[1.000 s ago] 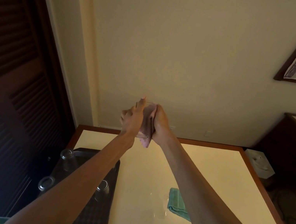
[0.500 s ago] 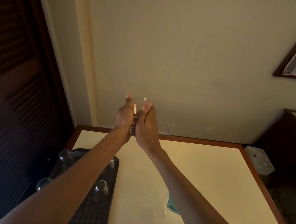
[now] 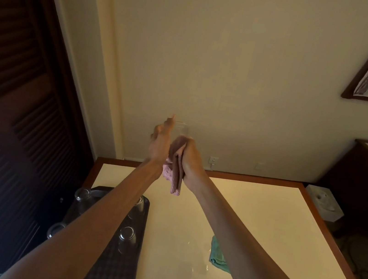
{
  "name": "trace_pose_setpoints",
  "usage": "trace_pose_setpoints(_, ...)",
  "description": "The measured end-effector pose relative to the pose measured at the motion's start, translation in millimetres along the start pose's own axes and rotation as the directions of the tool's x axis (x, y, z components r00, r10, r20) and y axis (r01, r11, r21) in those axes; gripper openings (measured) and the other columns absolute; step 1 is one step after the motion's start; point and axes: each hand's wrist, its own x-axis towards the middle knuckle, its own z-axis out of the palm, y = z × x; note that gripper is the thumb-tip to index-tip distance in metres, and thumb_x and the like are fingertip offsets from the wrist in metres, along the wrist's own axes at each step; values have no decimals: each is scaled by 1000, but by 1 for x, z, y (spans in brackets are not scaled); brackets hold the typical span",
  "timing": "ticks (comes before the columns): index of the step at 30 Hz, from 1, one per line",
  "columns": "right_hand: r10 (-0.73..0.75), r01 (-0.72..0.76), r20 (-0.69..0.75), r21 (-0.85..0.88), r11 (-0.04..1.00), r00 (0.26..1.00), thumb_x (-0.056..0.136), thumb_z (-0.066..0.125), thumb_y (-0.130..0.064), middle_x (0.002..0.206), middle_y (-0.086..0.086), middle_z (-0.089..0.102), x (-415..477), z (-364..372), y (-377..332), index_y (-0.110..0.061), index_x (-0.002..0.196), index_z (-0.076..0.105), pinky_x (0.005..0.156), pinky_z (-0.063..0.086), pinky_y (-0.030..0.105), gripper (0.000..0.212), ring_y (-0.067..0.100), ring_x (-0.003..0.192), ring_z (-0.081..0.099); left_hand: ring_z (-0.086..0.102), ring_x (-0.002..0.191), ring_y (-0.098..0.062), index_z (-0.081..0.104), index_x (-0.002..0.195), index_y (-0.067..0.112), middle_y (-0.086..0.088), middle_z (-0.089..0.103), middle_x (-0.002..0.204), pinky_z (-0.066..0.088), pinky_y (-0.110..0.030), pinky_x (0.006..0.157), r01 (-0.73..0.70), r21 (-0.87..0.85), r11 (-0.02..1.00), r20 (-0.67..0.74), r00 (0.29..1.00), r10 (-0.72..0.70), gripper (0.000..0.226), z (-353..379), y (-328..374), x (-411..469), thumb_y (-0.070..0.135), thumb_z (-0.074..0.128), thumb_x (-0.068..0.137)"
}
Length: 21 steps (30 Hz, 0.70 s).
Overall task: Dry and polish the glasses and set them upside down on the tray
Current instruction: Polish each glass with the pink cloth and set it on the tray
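The table (image 3: pixel 261 224) lies under the tray (image 3: pixel 110 262), which sits along its left side. Four glasses (image 3: pixel 126 236) stand on the tray, bottoms up as far as we can tell. Our left forearm crosses directly over the tray, so a dropped elbow could knock one of them over.

Right of the tray lies a green cloth (image 3: pixel 217 256). There is a faint shimmer between the two, and we cannot tell whether it is water or another glass. If it is water, anything set down there gets wet again.

High above the tray's far end, our left hand (image 3: pixel 159 145) grasps the glass (image 3: pixel 181 129), though its fingers are mostly hidden behind its back. Our right hand (image 3: pixel 190 159) is clenched round the pink cloth (image 3: pixel 176 174) and presses it against the glass's side.

The main risk, we judge, is a slip. The glass is smooth, perhaps damp, and held at arm's length, and rubbing could twist it out of the left hand and onto the table. Squeezing harder to stop that could crack it. The cloth's hanging tail could also brush the glasses as we come down to the tray.
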Motion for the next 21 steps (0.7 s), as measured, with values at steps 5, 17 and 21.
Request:
trace_pose_setpoints(5,-400,375,-29,-290,880,916,108,20,-43,64,1,61,-15,12,10,-16,98,56,61,58,31,45,11,58,65,68,113,-30,51,142,16,-14,67,126,60,-42,87,80,-58,995,-72,994,-84,75,-3,-4,5,75,36,97)
trace_pose_setpoints(17,-40,40,-18,30,999,999,106,24,-41,48,3,54,-4,-5,-33,-19,49,57,60,48,33,70,19,50,59,69,84,-10,70,97,23,-1,70,86,54,-21,70,14,82,997,-38,999,-11,59,9,5,-11,64,28,105)
trace_pose_setpoints(21,33,-34,15,50,998,999,102,32,-27,52,1,62,-12,-3,-27,-14,64,59,62,50,30,50,16,57,64,58,121,-25,67,112,26,-8,61,125,46,-50,108,-6,117,993,-122,992,21,73,10,14,-8,87,41,81)
